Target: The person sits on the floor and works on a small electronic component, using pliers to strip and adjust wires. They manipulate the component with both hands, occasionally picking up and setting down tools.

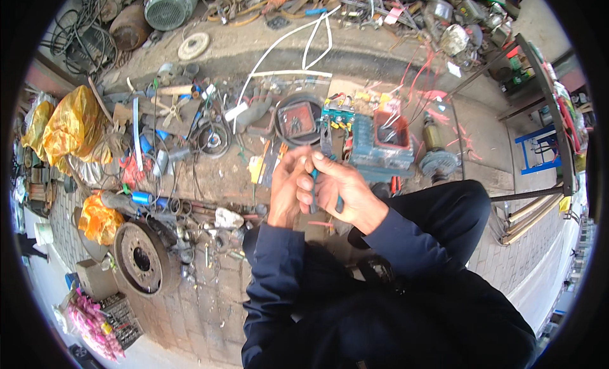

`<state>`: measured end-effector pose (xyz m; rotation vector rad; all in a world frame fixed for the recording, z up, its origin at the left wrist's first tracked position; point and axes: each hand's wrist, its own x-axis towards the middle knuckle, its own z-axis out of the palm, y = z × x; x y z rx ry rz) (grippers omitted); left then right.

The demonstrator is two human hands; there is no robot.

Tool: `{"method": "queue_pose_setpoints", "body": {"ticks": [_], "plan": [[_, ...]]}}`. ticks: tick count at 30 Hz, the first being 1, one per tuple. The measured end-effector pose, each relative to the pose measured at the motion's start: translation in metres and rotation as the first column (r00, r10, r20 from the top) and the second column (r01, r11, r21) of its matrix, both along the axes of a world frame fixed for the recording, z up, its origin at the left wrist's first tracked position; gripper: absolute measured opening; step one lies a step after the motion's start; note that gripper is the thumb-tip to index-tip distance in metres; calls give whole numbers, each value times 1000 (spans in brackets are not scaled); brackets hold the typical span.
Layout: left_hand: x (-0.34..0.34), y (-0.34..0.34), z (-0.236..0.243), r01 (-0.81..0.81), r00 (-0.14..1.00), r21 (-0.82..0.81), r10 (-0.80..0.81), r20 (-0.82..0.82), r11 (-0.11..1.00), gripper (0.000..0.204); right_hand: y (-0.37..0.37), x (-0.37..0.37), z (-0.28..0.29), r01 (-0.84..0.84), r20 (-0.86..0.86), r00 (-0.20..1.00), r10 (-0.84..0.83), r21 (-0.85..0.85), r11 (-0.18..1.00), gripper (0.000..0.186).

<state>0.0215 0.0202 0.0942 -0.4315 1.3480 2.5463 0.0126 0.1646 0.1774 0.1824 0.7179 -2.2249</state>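
My right hand is wrapped round a pair of pliers with blue-green handles; a grey metal part that looks like its jaws points away from me. Close against it, my left hand has its fingers drawn together, and whatever they hold is hidden. Just beyond both hands sits a green terminal block with yellow and red leads. To its right is a blue-green motor housing with an open terminal box, from which red and white wires rise. A round dark pan holding a reddish square box lies beyond my left hand.
Cables, blue cylinders and a fan blade clutter the ground at left, near a yellow bag and a wheel rim. A motor rotor stands right of the housing. A metal frame rises at far right.
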Motion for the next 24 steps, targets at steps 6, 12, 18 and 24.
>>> {"method": "queue_pose_setpoints", "body": {"ticks": [6, 12, 18, 24], "plan": [[18, 8, 3, 99, 982, 118, -78, -170, 988, 67, -3, -36, -32, 225, -236, 964, -126, 462, 858, 30], [32, 23, 13, 131, 971, -342, -190, -145, 931, 91, -13, -15, -61, 321, -313, 938, -150, 617, 718, 40], [42, 33, 31, 180, 948, -844, -317, 13, 506, 96, 5, 9, -67, 103, -226, 973, 49, 612, 784, 58], [43, 49, 51, 146, 989, -951, -53, 136, 272, 59, 12, 0, -64, 95, -454, 868, 201, 549, 830, 74]]}}
